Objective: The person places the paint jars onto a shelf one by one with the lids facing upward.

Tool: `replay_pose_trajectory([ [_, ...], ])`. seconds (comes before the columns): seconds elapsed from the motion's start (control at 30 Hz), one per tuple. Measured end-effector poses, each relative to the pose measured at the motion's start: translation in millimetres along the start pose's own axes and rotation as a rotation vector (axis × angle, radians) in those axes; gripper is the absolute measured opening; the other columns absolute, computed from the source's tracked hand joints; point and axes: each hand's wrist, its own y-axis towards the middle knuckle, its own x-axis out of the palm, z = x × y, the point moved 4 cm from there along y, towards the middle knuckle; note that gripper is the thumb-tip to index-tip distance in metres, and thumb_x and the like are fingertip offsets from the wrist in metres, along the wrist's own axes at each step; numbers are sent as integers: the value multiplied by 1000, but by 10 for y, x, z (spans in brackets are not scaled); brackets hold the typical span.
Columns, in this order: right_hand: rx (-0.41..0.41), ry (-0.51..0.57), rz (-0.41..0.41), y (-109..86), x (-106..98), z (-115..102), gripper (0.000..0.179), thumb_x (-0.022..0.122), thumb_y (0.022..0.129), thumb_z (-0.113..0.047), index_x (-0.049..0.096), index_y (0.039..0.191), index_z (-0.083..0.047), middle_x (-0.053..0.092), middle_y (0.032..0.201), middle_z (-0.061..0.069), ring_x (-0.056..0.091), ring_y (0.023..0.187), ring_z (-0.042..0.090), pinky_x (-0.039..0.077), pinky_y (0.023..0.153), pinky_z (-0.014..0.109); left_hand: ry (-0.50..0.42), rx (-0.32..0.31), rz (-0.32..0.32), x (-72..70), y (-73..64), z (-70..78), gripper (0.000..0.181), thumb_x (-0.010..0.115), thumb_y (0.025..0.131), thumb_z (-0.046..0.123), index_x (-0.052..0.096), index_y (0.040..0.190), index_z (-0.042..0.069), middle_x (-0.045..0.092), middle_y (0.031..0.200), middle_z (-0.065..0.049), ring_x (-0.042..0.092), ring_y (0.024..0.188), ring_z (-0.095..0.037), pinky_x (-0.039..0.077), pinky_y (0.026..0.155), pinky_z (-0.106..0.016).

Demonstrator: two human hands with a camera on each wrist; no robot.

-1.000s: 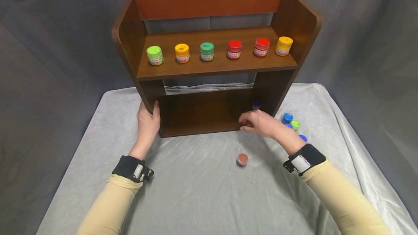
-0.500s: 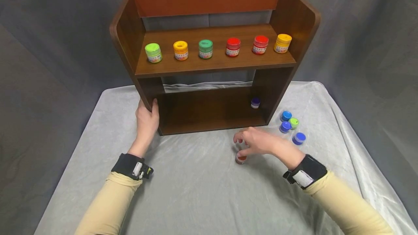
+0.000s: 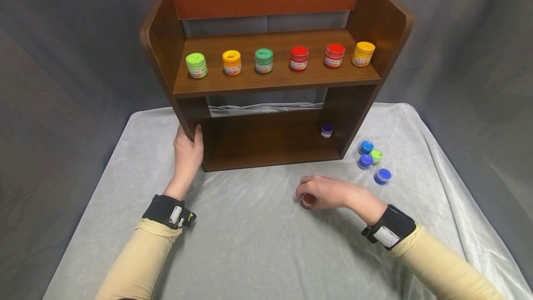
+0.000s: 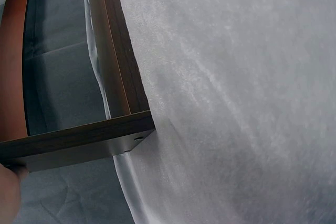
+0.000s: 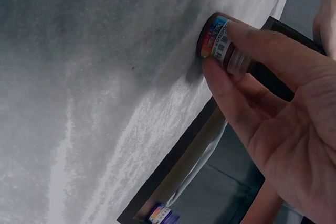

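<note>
My right hand (image 3: 329, 192) pinches a small brown paint jar (image 3: 308, 201) between thumb and fingers, low at the cloth in front of the shelf. In the right wrist view the jar (image 5: 215, 38) shows a colourful label and a clear lid rim. With my left hand (image 3: 188, 151) I grip the left side panel of the dark wooden shelf (image 3: 266, 86); part of that hand is hidden behind the panel. A purple paint jar (image 3: 326, 130) stands on the lower board at the right end. Along the upper board stand several jars, among them a light green jar (image 3: 196, 65) and a dark green jar (image 3: 263, 60).
To the right of the shelf, several jars lie close together on the grey cloth (image 3: 250, 235): a light blue jar (image 3: 366, 147), a green jar (image 3: 376, 156) and two darker blue ones, including a blue jar (image 3: 382, 176). A grey curtain (image 3: 75, 50) hangs behind.
My right hand has moved from beside the lower board down toward me and has taken hold of the brown jar. The purple jar came into full view. My left hand keeps its place.
</note>
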Motion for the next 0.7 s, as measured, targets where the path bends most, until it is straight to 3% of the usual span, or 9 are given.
replay_pose_trajectory([
  [0.27, -20, 63, 16, -27, -26, 33, 19, 75, 84, -2, 71, 101, -11, 66, 93, 0, 59, 86, 9, 51, 77, 24, 1, -7, 10, 4, -3, 0, 38, 52, 101, 19, 53, 129, -7, 62, 120, -29, 60, 116, -44, 45, 98, -54],
  [0.5, -25, 58, 110, 17, -165, 58, 16, 77, 84, -4, 71, 98, -7, 66, 87, 2, 59, 81, 11, 53, 74, 24, -5, -8, 9, 4, 2, 3, 39, 52, 101, 20, 53, 130, -7, 62, 121, -28, 60, 118, -43, 45, 99, -54],
  [0.7, 19, -19, 217, 55, -322, 86, 18, 79, 82, -5, 71, 98, -7, 67, 92, 3, 62, 84, 12, 55, 75, 26, -7, -15, 4, 8, -3, 0, 39, 52, 101, 19, 52, 130, -7, 62, 122, -29, 60, 119, -43, 45, 100, -54],
])
